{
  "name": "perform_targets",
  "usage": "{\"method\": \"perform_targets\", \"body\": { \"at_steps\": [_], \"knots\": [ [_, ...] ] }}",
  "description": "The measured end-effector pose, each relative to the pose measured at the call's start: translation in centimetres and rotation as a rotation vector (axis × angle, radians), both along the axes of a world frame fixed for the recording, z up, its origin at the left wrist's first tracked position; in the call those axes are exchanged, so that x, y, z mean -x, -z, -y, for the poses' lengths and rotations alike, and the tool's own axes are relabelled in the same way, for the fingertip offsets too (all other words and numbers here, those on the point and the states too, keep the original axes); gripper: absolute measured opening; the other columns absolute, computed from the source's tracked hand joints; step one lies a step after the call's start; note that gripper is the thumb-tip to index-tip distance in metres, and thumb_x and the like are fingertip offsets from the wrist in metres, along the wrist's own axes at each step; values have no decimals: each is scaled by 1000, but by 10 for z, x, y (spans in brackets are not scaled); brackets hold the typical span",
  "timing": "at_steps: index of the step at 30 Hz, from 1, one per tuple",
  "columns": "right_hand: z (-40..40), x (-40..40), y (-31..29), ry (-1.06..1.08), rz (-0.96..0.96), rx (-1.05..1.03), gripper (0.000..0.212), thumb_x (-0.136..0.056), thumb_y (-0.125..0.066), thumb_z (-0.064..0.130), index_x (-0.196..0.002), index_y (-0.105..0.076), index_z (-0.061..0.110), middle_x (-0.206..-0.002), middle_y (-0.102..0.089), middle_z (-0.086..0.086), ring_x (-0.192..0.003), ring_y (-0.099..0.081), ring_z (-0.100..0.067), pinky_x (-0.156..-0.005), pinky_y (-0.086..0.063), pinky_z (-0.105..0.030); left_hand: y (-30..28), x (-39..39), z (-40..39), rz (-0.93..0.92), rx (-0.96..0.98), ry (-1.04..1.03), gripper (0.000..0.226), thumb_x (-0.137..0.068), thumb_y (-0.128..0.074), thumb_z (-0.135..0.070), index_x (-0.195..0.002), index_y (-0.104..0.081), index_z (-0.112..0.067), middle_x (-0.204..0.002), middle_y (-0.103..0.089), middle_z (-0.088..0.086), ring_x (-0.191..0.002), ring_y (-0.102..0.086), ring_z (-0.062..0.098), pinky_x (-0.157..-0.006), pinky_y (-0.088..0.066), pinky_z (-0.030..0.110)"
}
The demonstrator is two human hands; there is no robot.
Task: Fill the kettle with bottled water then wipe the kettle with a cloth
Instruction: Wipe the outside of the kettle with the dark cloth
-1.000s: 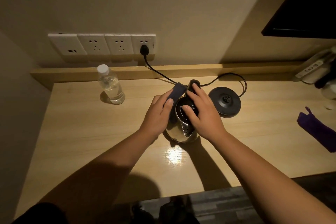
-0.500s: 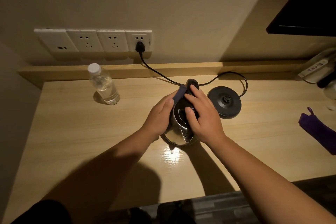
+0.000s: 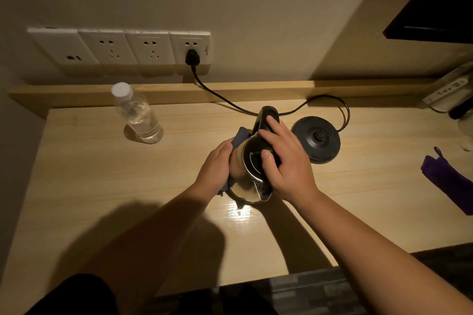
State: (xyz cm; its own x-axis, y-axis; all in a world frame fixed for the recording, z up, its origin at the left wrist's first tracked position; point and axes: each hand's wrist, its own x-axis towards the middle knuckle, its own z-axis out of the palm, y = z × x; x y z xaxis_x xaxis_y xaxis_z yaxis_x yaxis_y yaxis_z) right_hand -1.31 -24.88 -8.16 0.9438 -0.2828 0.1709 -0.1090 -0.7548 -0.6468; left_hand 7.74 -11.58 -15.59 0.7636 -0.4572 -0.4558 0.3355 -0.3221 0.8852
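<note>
A steel kettle [image 3: 249, 186] with a black lid and handle stands on the wooden desk [image 3: 102, 186], off its base. My right hand [image 3: 284, 161] lies over the lid and handle and holds the kettle steady. My left hand [image 3: 217, 169] presses a blue-grey cloth [image 3: 240, 135] against the kettle's left side; the cloth shows above and below my fingers. A clear water bottle [image 3: 137, 114] with a white cap stands upright at the back left, with a little water at the bottom.
The black kettle base [image 3: 317, 139] sits just right of the kettle, its cord [image 3: 222, 98] running to a plug in the wall sockets [image 3: 120, 48]. A purple cloth [image 3: 450, 181] lies at the right edge. A raised wooden ledge [image 3: 256, 88] runs along the back.
My left hand has slid with the cloth from the kettle's top rear down its left side. My right hand stays on the lid and handle.
</note>
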Motion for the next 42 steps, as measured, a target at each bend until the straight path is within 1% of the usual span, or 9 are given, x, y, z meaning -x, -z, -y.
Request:
{"method": "perform_targets", "body": {
  "at_steps": [6,12,15,19,25,30,34,38,42],
  "knots": [
    [-1,0,-2,-1,-1,-7,49,-91,-39,37,-133,-54,16,-150,-40,-2,-141,-31,-22,-113,-30,-40,-31,14,2,65,127,-30,40,-97,-31,-56,-127,-57,-52,-122,-66,-13,-118,-61,12,-104,-47,51],
    [0,0,-2,-15,-1,-12,49,-92,-38,37,-134,-53,18,-151,-39,-1,-142,-30,-21,-113,-30,-42,-44,28,9,157,114,-82,33,-97,-26,-59,-118,-49,-70,-128,-60,-19,-121,-57,9,-104,-47,49],
    [0,0,-2,-6,0,-16,49,-91,-38,37,-133,-54,17,-150,-40,-1,-142,-30,-22,-113,-30,-42,-39,27,9,132,95,-102,33,-95,-26,-60,-113,-51,-70,-120,-64,-18,-116,-61,10,-102,-49,49],
    [-1,1,-2,1,16,-16,49,-91,-39,36,-131,-55,15,-149,-41,-3,-141,-33,-24,-112,-32,-44,-16,22,4,12,63,-169,41,-85,-27,-66,-108,-61,-58,-105,-70,-13,-107,-65,15,-100,-50,53],
    [-1,1,-2,-6,20,-22,48,-91,-40,35,-131,-55,14,-149,-41,-4,-140,-33,-24,-111,-34,-47,13,22,2,-96,31,-217,49,-80,-30,-70,-111,-63,-53,-112,-70,-5,-112,-63,20,-104,-46,54],
    [-1,2,-3,5,2,-5,46,-92,-41,35,-132,-54,16,-150,-40,-1,-137,-37,-21,-109,-37,-42,-3,33,3,-110,28,-285,41,-80,-29,-71,-106,-59,-63,-108,-69,-10,-109,-64,18,-100,-48,50],
    [-5,1,-4,33,-3,1,46,-92,-42,34,-132,-54,17,-151,-39,0,-136,-38,-19,-107,-35,-36,-25,44,6,-38,83,-297,45,-82,-28,-72,-118,-54,-64,-116,-68,-14,-110,-64,15,-98,-51,49],
    [-12,-1,-5,82,-5,3,47,-93,-40,36,-135,-52,20,-152,-38,0,-137,-37,-19,-109,-32,-38,-47,47,11,207,119,-246,36,-95,-27,-59,-124,-48,-66,-138,-56,-23,-127,-53,4,-108,-45,43],
    [-12,-1,-4,88,-9,10,47,-94,-37,37,-136,-51,20,-152,-37,0,-138,-36,-19,-109,-31,-37,-47,49,12,197,111,-234,33,-92,-25,-61,-113,-41,-80,-142,-53,-21,-128,-52,6,-109,-44,45]
  ]
}}
